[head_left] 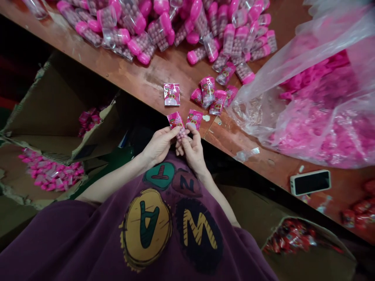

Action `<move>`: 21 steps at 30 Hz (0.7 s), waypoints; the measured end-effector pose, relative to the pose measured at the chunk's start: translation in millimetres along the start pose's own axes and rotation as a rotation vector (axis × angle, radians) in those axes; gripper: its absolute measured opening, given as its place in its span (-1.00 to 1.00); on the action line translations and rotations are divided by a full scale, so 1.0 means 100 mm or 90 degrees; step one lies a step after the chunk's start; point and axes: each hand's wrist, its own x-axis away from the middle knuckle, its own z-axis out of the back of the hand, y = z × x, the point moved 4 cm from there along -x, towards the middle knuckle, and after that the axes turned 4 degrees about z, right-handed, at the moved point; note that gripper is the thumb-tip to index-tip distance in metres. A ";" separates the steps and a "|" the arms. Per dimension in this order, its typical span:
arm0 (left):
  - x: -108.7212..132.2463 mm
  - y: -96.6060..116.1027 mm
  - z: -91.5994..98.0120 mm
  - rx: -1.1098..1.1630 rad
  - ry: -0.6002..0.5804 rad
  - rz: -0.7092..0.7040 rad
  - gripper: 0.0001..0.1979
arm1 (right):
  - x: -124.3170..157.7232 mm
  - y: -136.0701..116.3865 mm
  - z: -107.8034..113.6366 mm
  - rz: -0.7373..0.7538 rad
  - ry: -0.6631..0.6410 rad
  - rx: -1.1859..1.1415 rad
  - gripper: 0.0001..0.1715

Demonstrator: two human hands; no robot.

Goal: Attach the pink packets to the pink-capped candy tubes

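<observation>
Pink beads showed through the bottle [181, 134] on my feed, which was held between the fingertips of both hands. Next to its far end stood a printed sleeve [174, 118]; I couldn't tell how far one sat inside the other. I saw the left hand [158, 144] closed from the left of the bottle, its thumb pressed at the sleeve's near edge. The right hand [193, 152] was closed too, thumb and fingers pinching the bottle's near end from the right. Just right of the bottle, a second sleeve [194, 117] lay partly behind the right fingers, and beyond the bottle a spare sleeve [171, 94] lay flat on the table [140, 82]. I had wrapped bottles [208, 89] beyond it to the right, a heap of bottles [236, 41] well beyond, and a bag [322, 105] and phone [311, 182] well to its right.
</observation>
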 end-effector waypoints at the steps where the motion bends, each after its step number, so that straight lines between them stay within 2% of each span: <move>1: -0.01 0.03 0.00 0.004 0.007 -0.006 -0.78 | -0.01 0.00 0.01 -0.004 -0.005 -0.005 -0.31; 4: -0.04 0.06 -0.01 0.014 0.026 -0.002 -0.83 | -0.01 -0.03 0.02 -0.010 -0.009 0.016 -0.32; 11: -0.07 -0.03 0.00 0.036 0.079 -0.019 -0.73 | -0.02 -0.04 -0.05 0.029 0.051 0.092 -0.31; 17: -0.03 -0.08 0.00 -0.013 -0.016 0.015 -0.71 | -0.03 -0.01 -0.04 -0.011 0.037 0.015 -0.34; 21: -0.03 -0.14 0.03 -0.064 -0.083 0.051 -0.54 | -0.03 -0.01 -0.01 -0.020 0.030 -0.001 -0.27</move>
